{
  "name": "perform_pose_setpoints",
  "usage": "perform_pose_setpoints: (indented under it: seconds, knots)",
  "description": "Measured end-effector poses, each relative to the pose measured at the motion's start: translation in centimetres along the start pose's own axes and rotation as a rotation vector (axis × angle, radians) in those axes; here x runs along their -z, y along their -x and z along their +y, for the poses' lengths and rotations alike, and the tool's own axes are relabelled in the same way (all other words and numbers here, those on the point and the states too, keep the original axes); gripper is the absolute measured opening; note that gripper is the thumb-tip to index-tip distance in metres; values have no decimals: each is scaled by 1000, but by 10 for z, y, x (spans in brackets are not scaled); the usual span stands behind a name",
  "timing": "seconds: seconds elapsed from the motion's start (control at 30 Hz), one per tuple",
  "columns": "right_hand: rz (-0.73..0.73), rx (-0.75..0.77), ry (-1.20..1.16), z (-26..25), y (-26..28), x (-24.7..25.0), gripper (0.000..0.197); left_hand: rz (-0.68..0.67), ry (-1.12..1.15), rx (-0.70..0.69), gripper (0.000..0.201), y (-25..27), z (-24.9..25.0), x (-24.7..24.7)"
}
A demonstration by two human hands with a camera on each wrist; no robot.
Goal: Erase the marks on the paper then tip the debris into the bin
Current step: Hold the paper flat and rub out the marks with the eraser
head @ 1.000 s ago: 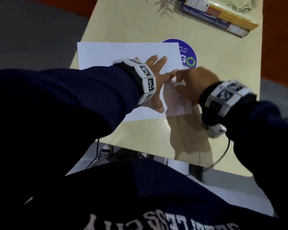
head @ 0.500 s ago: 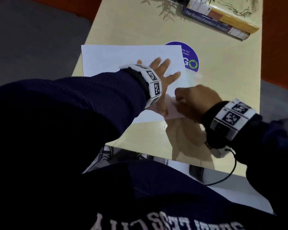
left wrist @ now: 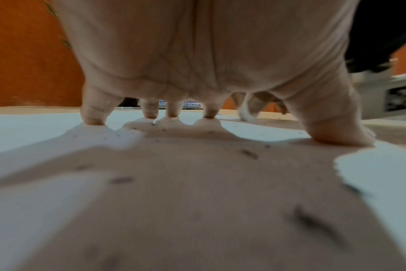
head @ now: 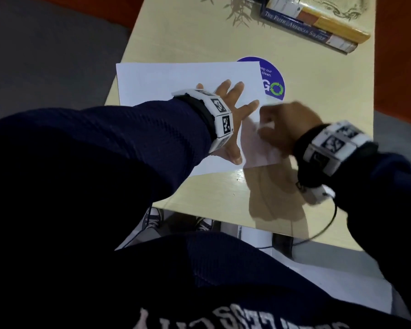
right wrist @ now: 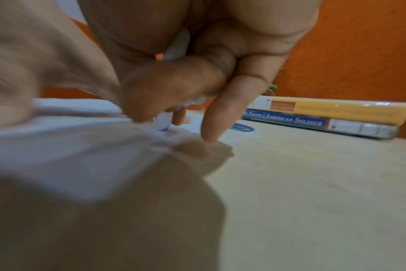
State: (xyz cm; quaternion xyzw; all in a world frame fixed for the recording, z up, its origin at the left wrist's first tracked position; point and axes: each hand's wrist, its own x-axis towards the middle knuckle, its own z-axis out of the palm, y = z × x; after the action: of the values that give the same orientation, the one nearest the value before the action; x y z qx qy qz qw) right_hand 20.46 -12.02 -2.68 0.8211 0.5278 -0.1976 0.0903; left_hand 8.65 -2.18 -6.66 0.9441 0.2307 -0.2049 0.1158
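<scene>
One sheet of paper (head: 188,81), one eraser (right wrist: 163,121), two stacked books (head: 318,24), one round sticker (head: 274,79), two hands.

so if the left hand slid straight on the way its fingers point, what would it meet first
Probably nothing soon: the left hand lies flat on the paper, fingers pointing up the table. Past the paper's far edge is bare table; the books seem off to the right.

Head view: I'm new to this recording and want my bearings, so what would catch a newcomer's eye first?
First, the white paper on the pale table, pinned flat by the spread left hand. At its right edge the blurred right hand grips a small white eraser against the sheet. Behind, a purple round sticker peeks from under the paper, and two stacked books lie at the far right corner.
</scene>
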Motion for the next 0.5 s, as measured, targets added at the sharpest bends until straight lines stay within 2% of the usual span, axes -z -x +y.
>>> perform_pose_setpoints:
  seconds: [0.1, 0.23, 0.37, 0.5]
  knots:
    - [-80, 14, 0, -6, 10, -7, 9, 6, -8, -3, 128, -1, -2, -1]
    - [47, -5, -16, 4, -15, 12, 2, -20, 2, 4, 128, 0, 0, 4]
    - [-44, 49, 11, -9, 8, -7, 9, -7, -8, -3, 131, -3, -2, -2]
    - [46, 6, -30, 3, -22, 11, 5, -8, -12, 13, 134, -5, -2, 0]
